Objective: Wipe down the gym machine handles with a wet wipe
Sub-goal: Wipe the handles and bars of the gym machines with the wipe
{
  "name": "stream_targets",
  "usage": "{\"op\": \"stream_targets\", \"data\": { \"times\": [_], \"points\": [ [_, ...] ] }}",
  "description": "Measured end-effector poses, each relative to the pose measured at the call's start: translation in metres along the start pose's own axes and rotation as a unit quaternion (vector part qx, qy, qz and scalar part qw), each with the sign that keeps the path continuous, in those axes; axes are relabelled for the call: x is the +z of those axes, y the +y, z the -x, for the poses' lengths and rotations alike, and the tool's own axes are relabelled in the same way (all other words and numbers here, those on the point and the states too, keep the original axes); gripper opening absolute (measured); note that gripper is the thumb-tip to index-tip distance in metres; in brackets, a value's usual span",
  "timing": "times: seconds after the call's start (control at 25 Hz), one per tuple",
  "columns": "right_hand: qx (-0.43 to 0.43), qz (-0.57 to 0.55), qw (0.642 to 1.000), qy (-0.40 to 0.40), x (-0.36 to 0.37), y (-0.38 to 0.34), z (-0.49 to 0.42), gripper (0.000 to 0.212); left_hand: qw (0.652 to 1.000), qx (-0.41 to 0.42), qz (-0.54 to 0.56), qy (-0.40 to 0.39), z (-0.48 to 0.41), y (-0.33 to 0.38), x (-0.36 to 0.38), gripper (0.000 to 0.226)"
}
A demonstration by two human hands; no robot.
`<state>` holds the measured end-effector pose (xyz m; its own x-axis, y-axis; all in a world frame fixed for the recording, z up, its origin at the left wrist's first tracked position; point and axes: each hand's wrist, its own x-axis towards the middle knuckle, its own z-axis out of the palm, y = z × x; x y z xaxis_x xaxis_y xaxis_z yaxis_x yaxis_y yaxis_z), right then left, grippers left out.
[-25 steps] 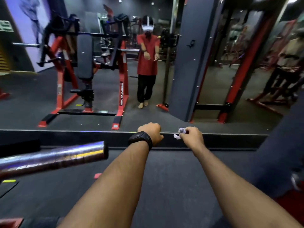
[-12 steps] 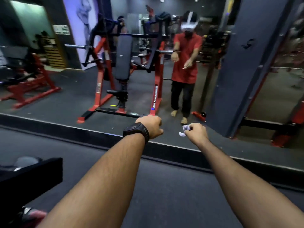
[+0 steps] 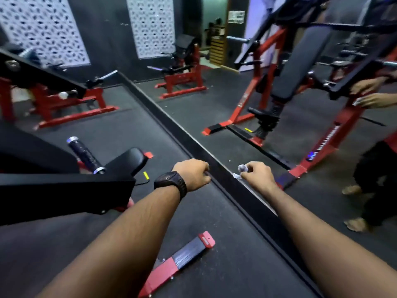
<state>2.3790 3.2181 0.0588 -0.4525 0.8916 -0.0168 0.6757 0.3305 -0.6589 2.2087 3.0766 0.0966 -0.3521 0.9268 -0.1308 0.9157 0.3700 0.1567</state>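
By the mirror edge (image 3: 171,130): the right hand (image 3: 256,174) pinches a small balled-up wet wipe (image 3: 240,171) in its fingers (image 3: 249,168).
Left hand (image 3: 192,174): curled in a fist, holding nothing I can see.
Wipe feel: likely soft, light, damp, easy to tear; best opened and wrapped round the grip.
Handle (image 3: 84,154): black, bumpy, hard, off to the left, well apart from both hands.
Count: one wipe, one near handle, two hands.

Black handle (image 3: 85,154), white wipe (image 3: 240,171), red frame (image 3: 184,258), black watch (image 3: 170,182).
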Motion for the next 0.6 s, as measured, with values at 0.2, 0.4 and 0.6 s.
{"op": "stream_targets", "data": {
  "times": [0.2,0.4,0.6],
  "points": [
    [-0.088,-0.027,0.989,-0.116,0.053,-0.043,-0.079,0.020,0.991,-0.131,0.019,-0.007,-0.038,-0.059,0.009,0.043],
    [-0.198,-0.032,0.960,-0.197,0.130,-0.113,-0.158,0.014,0.965,-0.255,0.051,0.042,-0.080,-0.141,0.019,0.038],
    [-0.279,-0.026,0.926,-0.252,0.203,-0.203,-0.230,0.008,0.931,-0.349,0.071,0.078,-0.110,-0.213,0.004,0.033]
  ]
}}
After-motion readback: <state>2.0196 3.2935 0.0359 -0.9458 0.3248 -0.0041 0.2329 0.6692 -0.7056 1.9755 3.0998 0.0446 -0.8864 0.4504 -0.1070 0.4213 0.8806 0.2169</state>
